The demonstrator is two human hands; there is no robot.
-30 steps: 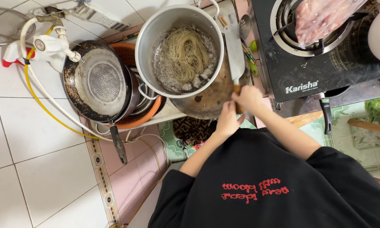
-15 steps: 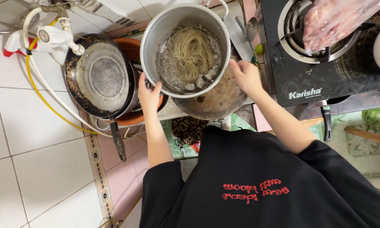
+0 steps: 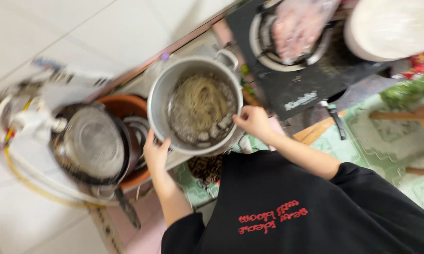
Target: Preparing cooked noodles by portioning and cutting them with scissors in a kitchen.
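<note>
Surface: white tiled floor [image 3: 80,28], upper left; black gas stove [image 3: 310,89], upper right.
Pot: steel pot [image 3: 157,103], centre, noodles [image 3: 200,101] inside.
Left hand [image 3: 155,153]: fingers curled on rim.
Right hand [image 3: 253,121]: gripping rim.

Both hands — left hand [image 3: 156,153], right hand [image 3: 253,121] — gripped the round steel pot [image 3: 161,101] of pale noodles [image 3: 203,101] by its rim.

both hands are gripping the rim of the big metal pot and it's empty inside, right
Not quite. The left hand and right hand do grip the rim of the big metal pot, but it is not empty: the head view shows noodles in liquid inside it.
</note>
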